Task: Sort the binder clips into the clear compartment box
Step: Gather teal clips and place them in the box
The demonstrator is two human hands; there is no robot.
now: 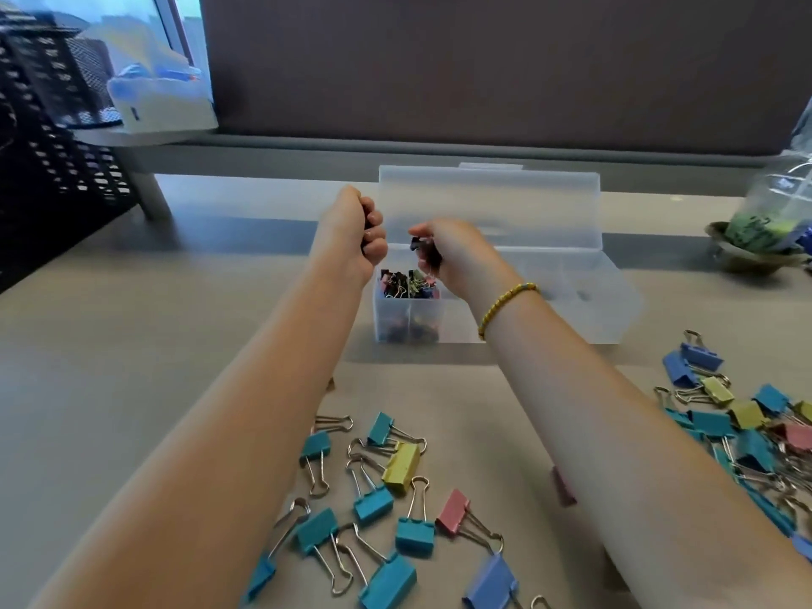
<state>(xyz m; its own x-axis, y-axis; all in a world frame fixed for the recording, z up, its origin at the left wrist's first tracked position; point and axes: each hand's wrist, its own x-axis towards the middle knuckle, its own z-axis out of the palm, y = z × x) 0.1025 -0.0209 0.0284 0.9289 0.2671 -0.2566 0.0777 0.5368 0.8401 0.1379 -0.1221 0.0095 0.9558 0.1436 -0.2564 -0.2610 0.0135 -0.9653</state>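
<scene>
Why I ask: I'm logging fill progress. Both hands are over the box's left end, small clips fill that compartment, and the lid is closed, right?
Not quite: the head view shows the lid open, standing up behind the box. The rest holds: both the left hand and right hand are over the left end, where small clips fill that compartment.

A pale grey-beige surface carries everything. Toward its middle stands a clear compartment box with its lid raised behind it. In front of the box, loose binder clips lie scattered, mostly teal, with one yellow clip, one pink clip and a blue clip among them. A denser heap of clips lies at the right. A small dish sits far right, a black mesh organiser at the left.
</scene>
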